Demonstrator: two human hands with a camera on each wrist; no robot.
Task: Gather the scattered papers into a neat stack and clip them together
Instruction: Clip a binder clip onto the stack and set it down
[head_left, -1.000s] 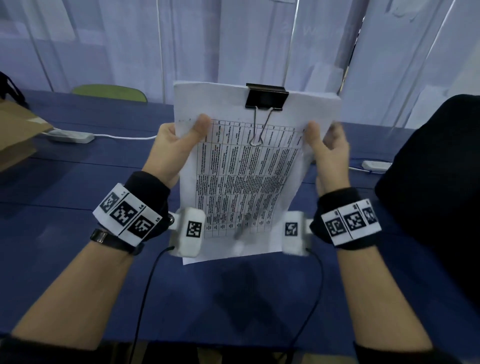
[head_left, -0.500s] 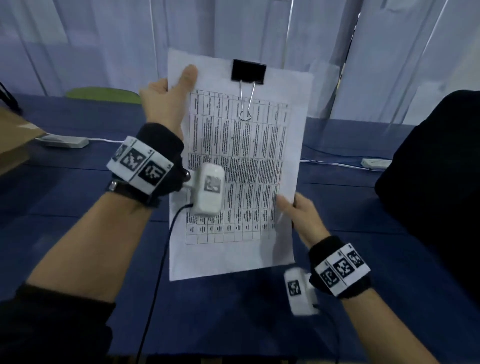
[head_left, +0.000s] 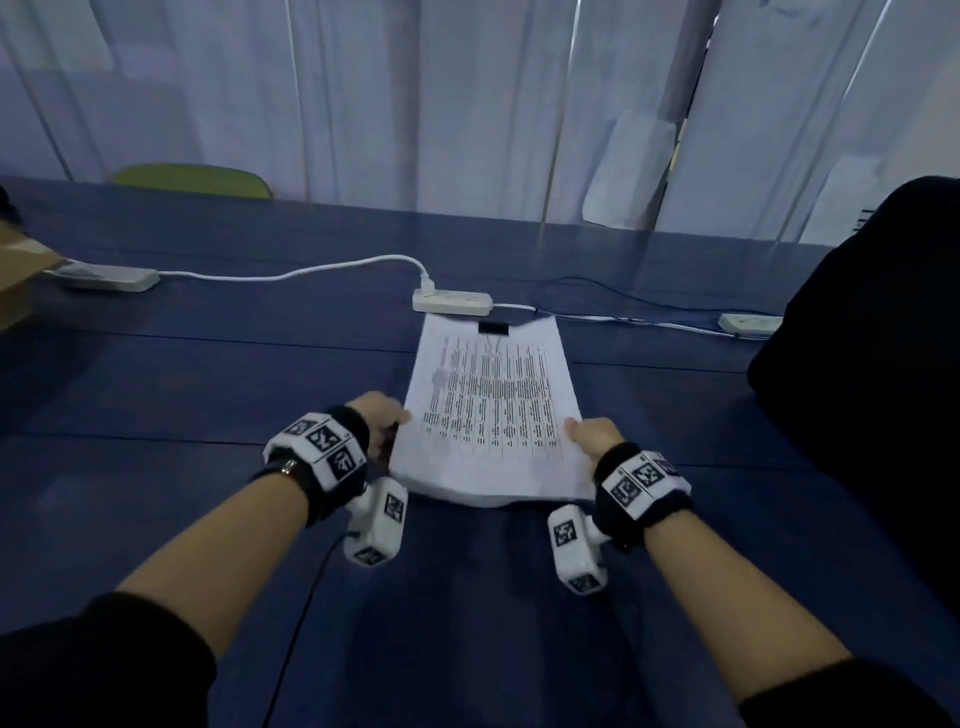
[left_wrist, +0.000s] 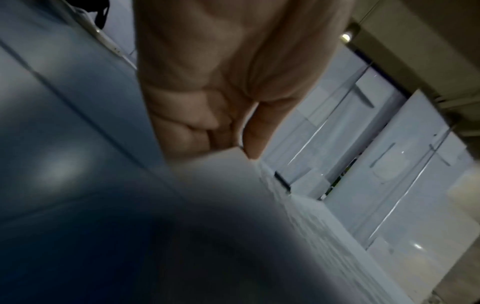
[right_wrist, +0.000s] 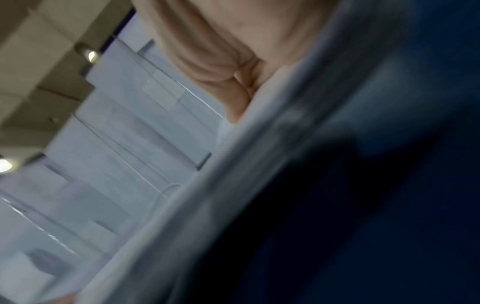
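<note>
A stack of white printed papers lies lengthwise on the blue table, its far end down and its near end slightly raised. A black binder clip sits on the stack's far edge. My left hand pinches the near left corner. In the left wrist view, the thumb lies on top of the papers and the fingers curl below. My right hand pinches the near right corner. In the right wrist view, its thumb rests on the sheet.
A white power strip lies just beyond the clip, with its cable running left to another strip. A third strip lies at the right. A cardboard box is at the far left, a dark bulky shape at the right.
The clipped stack, held upright in the air before, has come down flat onto the table. My left hand moved from the upper left edge to the near left corner.
</note>
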